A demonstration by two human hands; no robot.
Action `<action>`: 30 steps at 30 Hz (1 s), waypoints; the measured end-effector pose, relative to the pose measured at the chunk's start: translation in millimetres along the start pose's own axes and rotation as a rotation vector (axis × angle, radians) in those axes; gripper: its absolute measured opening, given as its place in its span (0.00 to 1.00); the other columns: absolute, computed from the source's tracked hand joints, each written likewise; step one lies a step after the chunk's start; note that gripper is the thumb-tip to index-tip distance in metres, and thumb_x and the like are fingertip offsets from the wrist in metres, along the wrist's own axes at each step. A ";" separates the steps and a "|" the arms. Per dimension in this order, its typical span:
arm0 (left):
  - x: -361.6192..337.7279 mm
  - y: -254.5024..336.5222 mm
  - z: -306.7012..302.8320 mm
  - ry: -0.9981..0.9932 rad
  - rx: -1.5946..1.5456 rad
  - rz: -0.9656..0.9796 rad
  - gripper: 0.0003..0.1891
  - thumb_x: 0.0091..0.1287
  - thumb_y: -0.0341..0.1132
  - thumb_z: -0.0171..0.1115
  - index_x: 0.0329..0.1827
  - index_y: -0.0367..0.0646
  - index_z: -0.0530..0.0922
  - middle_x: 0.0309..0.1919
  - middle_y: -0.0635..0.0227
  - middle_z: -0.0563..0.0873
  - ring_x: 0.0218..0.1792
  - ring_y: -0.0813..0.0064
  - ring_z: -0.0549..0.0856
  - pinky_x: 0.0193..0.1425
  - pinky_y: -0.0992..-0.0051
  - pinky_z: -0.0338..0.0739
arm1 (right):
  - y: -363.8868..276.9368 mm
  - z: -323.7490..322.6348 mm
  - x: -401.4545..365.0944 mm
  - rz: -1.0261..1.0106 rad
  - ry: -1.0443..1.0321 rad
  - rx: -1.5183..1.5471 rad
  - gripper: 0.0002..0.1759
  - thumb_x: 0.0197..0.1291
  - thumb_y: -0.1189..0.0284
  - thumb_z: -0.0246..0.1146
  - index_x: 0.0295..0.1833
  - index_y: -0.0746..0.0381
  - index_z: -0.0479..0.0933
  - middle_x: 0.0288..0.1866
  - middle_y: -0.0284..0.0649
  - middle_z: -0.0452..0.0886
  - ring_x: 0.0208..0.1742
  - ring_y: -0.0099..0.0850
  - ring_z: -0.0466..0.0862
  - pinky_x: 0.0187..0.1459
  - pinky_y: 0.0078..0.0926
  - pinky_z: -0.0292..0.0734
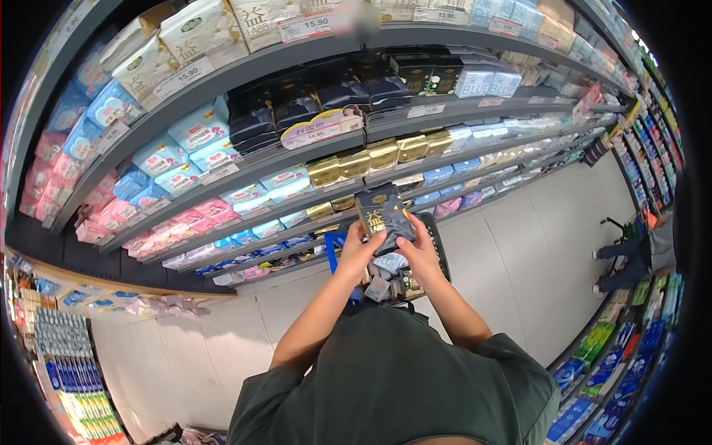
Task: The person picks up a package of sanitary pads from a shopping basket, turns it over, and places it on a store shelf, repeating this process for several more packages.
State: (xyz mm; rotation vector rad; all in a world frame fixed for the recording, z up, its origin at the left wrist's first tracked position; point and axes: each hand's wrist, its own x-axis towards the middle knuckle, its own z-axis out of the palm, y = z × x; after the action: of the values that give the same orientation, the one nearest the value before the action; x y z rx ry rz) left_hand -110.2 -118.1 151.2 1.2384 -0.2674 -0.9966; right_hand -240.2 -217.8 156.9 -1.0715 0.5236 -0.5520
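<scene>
A black pack with gold lettering is held up in front of me, above the shopping cart. Its left side is gripped by my left hand, thumb on the front face. On the other side my right hand holds its lower right edge, thumb also on the front. Below the pack, the cart carries several packs, among them a light blue pack and a grey pack. The cart's blue part shows beside my left forearm.
Long shelves curve across the front, stocked with black packs, gold packs and pink packs. Price tags line their edges. At the right stands another person in dark trousers. More stocked shelves rise behind on the right.
</scene>
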 end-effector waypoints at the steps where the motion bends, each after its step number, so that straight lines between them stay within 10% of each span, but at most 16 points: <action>1: -3.1 0.1 5.1 0.020 0.017 0.059 0.39 0.59 0.38 0.73 0.70 0.38 0.59 0.55 0.59 0.76 0.51 0.72 0.79 0.52 0.72 0.76 | -0.8 -0.2 -0.4 -0.001 0.045 0.022 0.38 0.62 0.73 0.65 0.74 0.60 0.56 0.60 0.40 0.74 0.56 0.26 0.77 0.49 0.25 0.77; 11: -22.1 28.9 15.7 0.050 -0.010 0.092 0.36 0.65 0.37 0.66 0.73 0.45 0.57 0.55 0.65 0.76 0.53 0.74 0.77 0.44 0.70 0.77 | -14.3 -9.0 -9.9 -0.120 -0.075 -0.043 0.38 0.63 0.71 0.63 0.75 0.61 0.54 0.68 0.46 0.67 0.61 0.33 0.76 0.56 0.32 0.76; 22: 5.3 212.2 -64.9 0.424 0.168 0.744 0.29 0.68 0.41 0.62 0.71 0.50 0.64 0.46 0.68 0.79 0.42 0.79 0.78 0.30 0.80 0.72 | -3.2 -49.7 -21.1 -0.123 -0.090 -0.220 0.33 0.65 0.74 0.61 0.73 0.63 0.57 0.64 0.48 0.70 0.56 0.34 0.81 0.55 0.29 0.75; 30: 29.8 261.0 -78.9 0.600 0.248 0.723 0.27 0.68 0.40 0.60 0.69 0.47 0.66 0.56 0.57 0.75 0.35 0.77 0.78 0.29 0.79 0.76 | 8.2 -63.9 -26.0 -0.052 -0.122 -0.225 0.30 0.65 0.79 0.58 0.71 0.64 0.59 0.60 0.46 0.73 0.54 0.31 0.81 0.54 0.25 0.74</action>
State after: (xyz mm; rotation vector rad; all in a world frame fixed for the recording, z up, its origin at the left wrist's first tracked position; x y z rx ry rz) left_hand 85.6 -91.6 341.5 1.4489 -0.3342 0.0445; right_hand -299.3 -240.3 128.2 -1.3275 0.4583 -0.4775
